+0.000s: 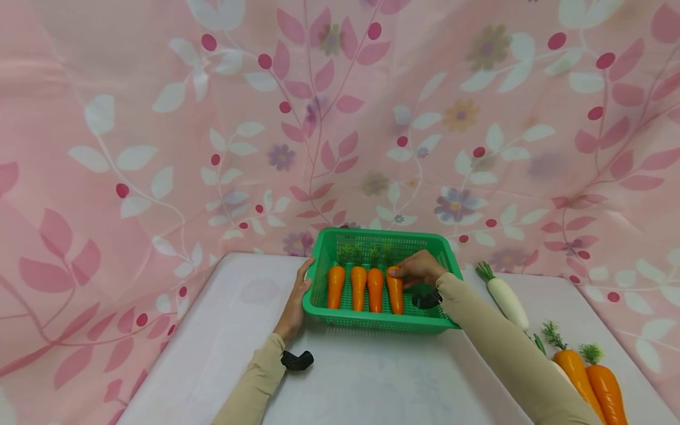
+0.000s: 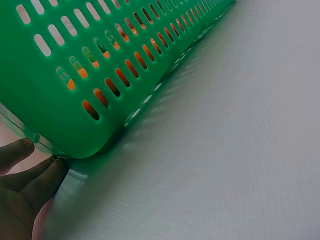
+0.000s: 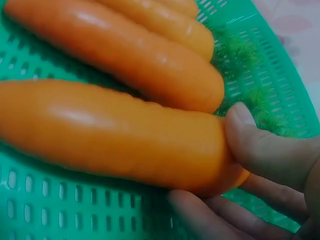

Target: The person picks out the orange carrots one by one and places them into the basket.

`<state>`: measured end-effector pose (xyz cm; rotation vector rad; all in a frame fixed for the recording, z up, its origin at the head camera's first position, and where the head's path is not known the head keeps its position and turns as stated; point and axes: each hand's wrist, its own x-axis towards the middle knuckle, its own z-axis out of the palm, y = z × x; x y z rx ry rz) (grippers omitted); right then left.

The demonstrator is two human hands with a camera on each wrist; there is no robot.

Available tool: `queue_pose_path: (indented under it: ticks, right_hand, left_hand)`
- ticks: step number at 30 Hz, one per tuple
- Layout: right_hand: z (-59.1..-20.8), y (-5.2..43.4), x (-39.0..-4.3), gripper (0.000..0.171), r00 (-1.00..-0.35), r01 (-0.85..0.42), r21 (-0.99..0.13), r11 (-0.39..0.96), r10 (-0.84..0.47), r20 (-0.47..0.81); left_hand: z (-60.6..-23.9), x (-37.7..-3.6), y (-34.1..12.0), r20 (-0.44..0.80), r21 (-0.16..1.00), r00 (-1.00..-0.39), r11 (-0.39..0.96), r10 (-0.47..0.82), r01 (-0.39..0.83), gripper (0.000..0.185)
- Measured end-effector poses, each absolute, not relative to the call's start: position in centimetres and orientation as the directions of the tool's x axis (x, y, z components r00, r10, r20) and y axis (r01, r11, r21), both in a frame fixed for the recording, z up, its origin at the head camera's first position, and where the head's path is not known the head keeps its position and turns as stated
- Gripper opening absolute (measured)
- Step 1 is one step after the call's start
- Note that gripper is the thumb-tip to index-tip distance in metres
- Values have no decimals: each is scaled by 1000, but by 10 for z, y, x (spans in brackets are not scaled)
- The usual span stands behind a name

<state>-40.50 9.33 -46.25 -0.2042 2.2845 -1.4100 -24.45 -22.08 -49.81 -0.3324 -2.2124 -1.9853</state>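
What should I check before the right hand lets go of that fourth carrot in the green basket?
1. Right hand pinches the top of the fourth carrot: ok.
2. That carrot lies on the floor of the basket: ok by the right wrist view.
3. It lines up beside the three other carrots: ok.
4. Left hand rests against the basket's left wall: ok.
5. Basket flat on the table: ok in the left wrist view.
6. Two more carrots and the white radish wait on the table to the right: ok.
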Motion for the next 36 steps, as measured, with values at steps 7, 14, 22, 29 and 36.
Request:
queue_pose_path:
  ticks: [7,14,22,29,36]
  right_hand:
    - [-465,93,-405,37,-904,72,-842,535,-322,-281]
    - [-464,92,-403,37,-914,44,-820,570,-308,-263]
    - [-462,92,-400,36,-910,34,-807,590,-315,-269]
    - [-462,92,-400,36,-913,25,-779,627,-304,-274]
    - [-460,92,-400,38,-903,27,-772,635,-317,-291]
  left_hand:
    - [-499,-245,-220,254,962,-966,93,56,258,52]
    - [-499,-245,-221,250,963,-967,94,59,254,52]
    - [-498,-244,-221,256,959,-965,107,63,261,51]
    - [-499,-244,-220,270,954,-961,116,67,276,51]
    - [-499,-245,-220,267,956,-962,110,67,273,52]
